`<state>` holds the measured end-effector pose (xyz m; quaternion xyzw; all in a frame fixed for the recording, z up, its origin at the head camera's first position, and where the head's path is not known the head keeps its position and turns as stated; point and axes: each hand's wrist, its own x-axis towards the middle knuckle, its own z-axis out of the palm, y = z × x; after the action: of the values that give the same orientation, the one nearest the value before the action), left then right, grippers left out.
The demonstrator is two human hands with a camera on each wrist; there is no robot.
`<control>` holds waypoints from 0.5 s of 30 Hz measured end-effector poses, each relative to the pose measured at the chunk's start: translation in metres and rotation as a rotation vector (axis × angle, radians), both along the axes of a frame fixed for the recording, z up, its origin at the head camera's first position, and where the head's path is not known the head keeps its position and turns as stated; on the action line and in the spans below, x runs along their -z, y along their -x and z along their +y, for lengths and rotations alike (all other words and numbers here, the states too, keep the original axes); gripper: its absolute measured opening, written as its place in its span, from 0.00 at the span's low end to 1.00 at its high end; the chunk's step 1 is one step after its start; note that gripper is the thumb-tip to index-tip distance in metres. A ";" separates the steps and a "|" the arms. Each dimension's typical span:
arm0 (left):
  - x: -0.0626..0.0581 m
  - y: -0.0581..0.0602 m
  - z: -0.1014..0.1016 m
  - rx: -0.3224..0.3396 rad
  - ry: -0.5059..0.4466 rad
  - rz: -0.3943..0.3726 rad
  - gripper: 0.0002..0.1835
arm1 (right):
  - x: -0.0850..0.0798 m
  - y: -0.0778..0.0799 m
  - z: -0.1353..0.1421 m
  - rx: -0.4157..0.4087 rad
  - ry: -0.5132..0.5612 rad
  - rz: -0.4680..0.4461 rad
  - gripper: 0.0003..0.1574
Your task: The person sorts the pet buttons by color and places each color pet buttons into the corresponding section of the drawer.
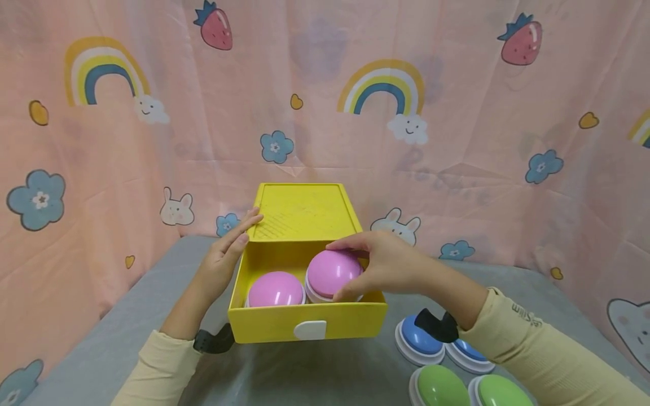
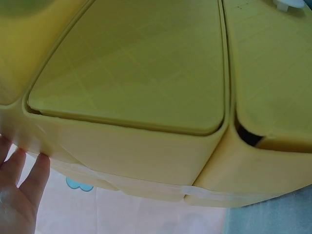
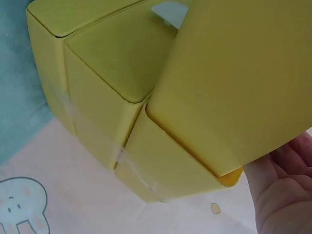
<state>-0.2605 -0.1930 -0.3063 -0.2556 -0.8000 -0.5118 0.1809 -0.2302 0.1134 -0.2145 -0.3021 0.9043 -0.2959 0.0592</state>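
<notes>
A yellow drawer cabinet (image 1: pixel 304 211) stands on the grey surface, its top drawer (image 1: pixel 264 324) pulled out toward me. Two pink dome-shaped push buttons with white bases are in the drawer. My right hand (image 1: pixel 393 262) grips the right pink button (image 1: pixel 332 273), thumb at the near side and fingers over the far side; this button sits higher than the left pink button (image 1: pixel 276 289). With its fingers extended, my left hand (image 1: pixel 225 256) rests against the cabinet's left top edge. In the right wrist view, the drawer's side hides the right hand's (image 3: pixel 285 187) fingertips.
Two blue buttons (image 1: pixel 421 335) and two green buttons (image 1: pixel 442 386) lie on the grey cloth (image 1: pixel 284 378) at the front right. Lower drawers (image 2: pixel 131 63) of the cabinet are closed. A pink patterned curtain (image 1: pixel 315 141) hangs behind.
</notes>
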 end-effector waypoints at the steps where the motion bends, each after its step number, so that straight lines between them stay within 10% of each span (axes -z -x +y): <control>1: 0.000 0.000 0.000 0.000 0.000 -0.001 0.24 | 0.000 -0.001 -0.001 -0.006 -0.016 0.016 0.43; 15: -0.001 -0.001 0.000 -0.012 0.006 -0.013 0.24 | -0.001 -0.003 -0.003 -0.046 -0.106 0.121 0.40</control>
<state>-0.2597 -0.1935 -0.3054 -0.2479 -0.8041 -0.5100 0.1783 -0.2270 0.1108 -0.2130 -0.3365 0.9134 -0.2274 0.0271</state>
